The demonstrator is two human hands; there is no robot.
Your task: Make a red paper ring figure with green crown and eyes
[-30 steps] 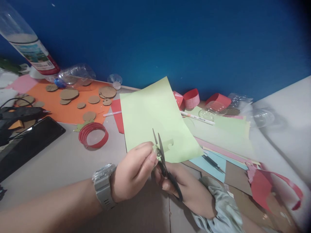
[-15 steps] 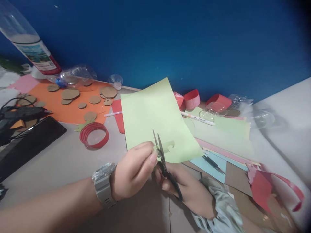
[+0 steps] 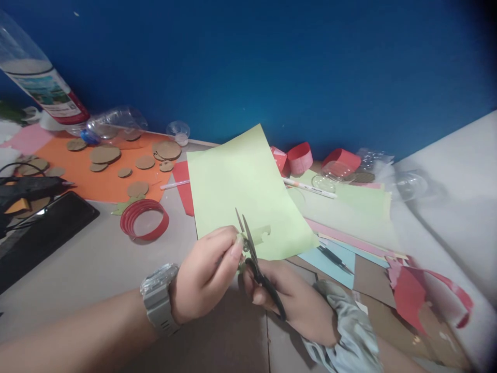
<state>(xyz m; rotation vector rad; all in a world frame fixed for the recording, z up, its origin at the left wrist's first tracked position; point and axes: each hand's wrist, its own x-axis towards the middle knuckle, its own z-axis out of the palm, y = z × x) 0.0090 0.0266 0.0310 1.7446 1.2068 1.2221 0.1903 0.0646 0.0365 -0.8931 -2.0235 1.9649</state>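
Observation:
My right hand [image 3: 285,298] grips a pair of black-handled scissors [image 3: 251,243], its fingers in the loops. The blades point away from me and stand slightly apart. Close against the scissors, my left hand [image 3: 209,274] pinches a small piece of light green paper [image 3: 241,265], mostly hidden by the fingers and blades. Behind both hands is a large light green paper sheet [image 3: 229,181], with a notch cut into its lower part. A grey watch [image 3: 160,298] is on my left wrist.
Left are a red ring [image 3: 144,220], cardboard discs [image 3: 104,154] on orange paper [image 3: 97,181], a glue gun [image 3: 27,186] and a big bottle [image 3: 46,88]. Right are a white marker [image 3: 310,188], stacked papers [image 3: 349,217], a cutter knife [image 3: 334,259] and red paper pieces [image 3: 407,295].
The whole view has shifted slightly, so things appear a little further left. The scissor blades look a bit closer together. Both hands keep their holds.

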